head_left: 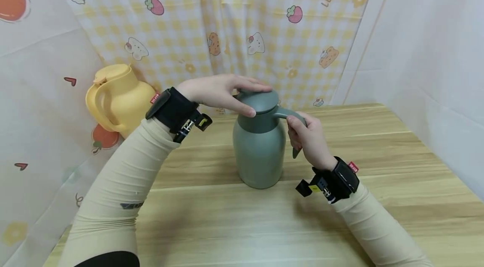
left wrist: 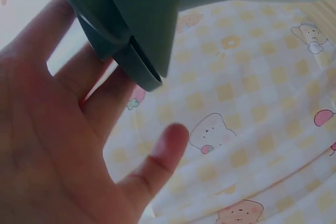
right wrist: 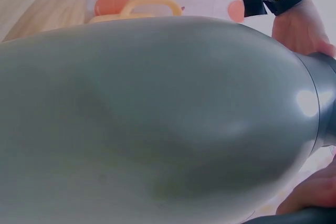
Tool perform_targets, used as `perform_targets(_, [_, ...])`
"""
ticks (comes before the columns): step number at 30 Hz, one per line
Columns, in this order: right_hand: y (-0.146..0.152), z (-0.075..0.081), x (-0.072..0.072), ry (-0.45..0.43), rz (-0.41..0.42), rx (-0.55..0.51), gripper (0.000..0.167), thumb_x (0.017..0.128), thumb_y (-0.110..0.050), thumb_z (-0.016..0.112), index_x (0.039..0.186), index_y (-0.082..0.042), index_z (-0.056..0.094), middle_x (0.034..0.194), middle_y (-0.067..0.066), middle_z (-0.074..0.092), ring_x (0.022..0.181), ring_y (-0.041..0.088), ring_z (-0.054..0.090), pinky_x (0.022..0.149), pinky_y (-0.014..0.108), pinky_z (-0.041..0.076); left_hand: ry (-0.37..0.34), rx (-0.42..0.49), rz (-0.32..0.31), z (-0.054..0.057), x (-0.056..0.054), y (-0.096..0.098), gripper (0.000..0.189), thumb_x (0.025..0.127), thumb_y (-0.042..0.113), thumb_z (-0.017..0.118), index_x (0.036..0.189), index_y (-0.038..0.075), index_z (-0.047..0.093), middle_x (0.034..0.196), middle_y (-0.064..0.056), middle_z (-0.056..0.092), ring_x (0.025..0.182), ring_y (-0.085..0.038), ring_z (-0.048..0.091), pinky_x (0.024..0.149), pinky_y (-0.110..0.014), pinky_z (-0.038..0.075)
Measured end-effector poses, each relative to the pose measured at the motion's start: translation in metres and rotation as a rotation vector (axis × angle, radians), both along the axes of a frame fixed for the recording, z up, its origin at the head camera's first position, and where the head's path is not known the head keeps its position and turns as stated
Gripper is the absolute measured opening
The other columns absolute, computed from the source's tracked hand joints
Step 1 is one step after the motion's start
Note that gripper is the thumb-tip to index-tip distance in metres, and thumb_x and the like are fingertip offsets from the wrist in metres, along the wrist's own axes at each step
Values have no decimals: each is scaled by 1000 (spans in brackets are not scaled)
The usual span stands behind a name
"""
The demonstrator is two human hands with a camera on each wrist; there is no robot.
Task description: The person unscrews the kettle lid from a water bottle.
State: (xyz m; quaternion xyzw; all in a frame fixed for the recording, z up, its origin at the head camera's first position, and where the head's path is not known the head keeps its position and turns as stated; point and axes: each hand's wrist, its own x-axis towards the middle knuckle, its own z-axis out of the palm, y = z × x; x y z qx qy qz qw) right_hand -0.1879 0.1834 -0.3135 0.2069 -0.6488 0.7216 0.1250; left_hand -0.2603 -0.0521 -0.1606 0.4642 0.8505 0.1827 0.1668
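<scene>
A sage-green thermos jug [head_left: 259, 153] stands upright on the wooden table. My left hand [head_left: 217, 92] rests on its round lid [head_left: 262, 100], fingers stretched over the top and thumb along the front edge. From the left wrist view, the fingers of that hand [left wrist: 58, 124] look fairly straight against the darker green lid, and the little finger sticks out free. On the other side my right hand [head_left: 310, 139] grips the handle [head_left: 284, 112], with the handle's lower tip showing below the fingers. The jug's body [right wrist: 157, 114] fills most of the right wrist view.
A yellow jug [head_left: 132, 101] with a similar handle stands at the back left, beyond my left forearm. Behind everything hangs a yellow checked curtain [head_left: 242, 19]. White patterned sheets [head_left: 427, 48] close off both sides of the wooden table [head_left: 234, 229].
</scene>
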Motion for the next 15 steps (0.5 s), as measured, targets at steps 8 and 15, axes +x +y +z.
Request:
perform_targets(8, [-2,0,1,2,-60,-10,38,99,-20,55,70,0,41,51,4,30,41,17,30,42,29,28,130,-64,101,4,10,5,63,86,55,66,143,45,41,150,14,35,129,-11,41,101,-40,36])
perform_targets(15, [-3,2,3,-9,-81,-20,37,99,-20,57,70,-2,42,52,3,29,43,18,29,43,29,27,256,-106,185,6,17,10,65,80,66,65,140,48,45,143,16,46,122,-9,47,94,-42,28])
